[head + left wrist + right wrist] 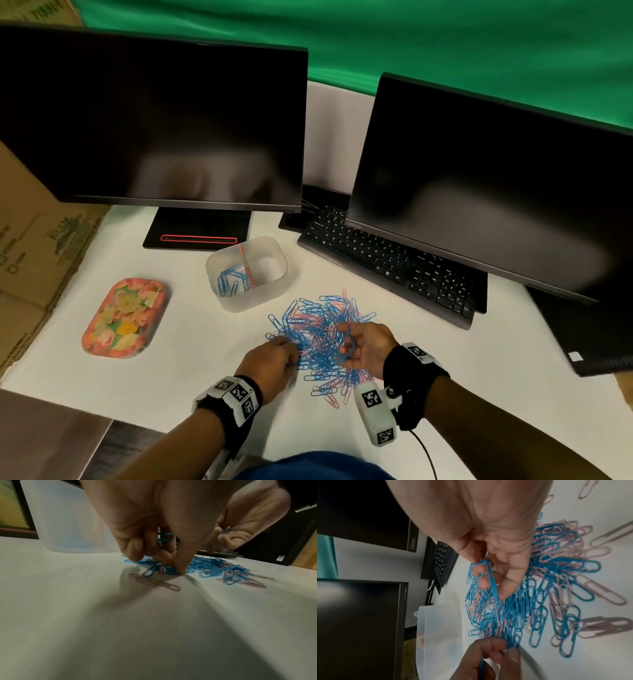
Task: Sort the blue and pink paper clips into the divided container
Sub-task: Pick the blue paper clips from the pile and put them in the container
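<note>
A mixed pile of blue and pink paper clips (322, 337) lies on the white table, also in the right wrist view (547, 588). Behind it stands the translucent divided container (270, 291) with a pink divider; several blue clips (227, 279) lie in its left compartment. My left hand (274, 359) sits at the pile's left edge, its fingers curled round blue clips (164, 536) while thumb and finger pinch at the pile. My right hand (363, 346) hovers over the pile's right side, holding blue clips (491, 577) between thumb and fingers.
Two dark monitors (154, 120) (496, 192) and a black keyboard (394, 267) stand behind the pile. A floral tray (125, 318) lies to the left. Cardboard boxes (30, 246) line the left edge. A loose pink clip (154, 582) lies near my left hand.
</note>
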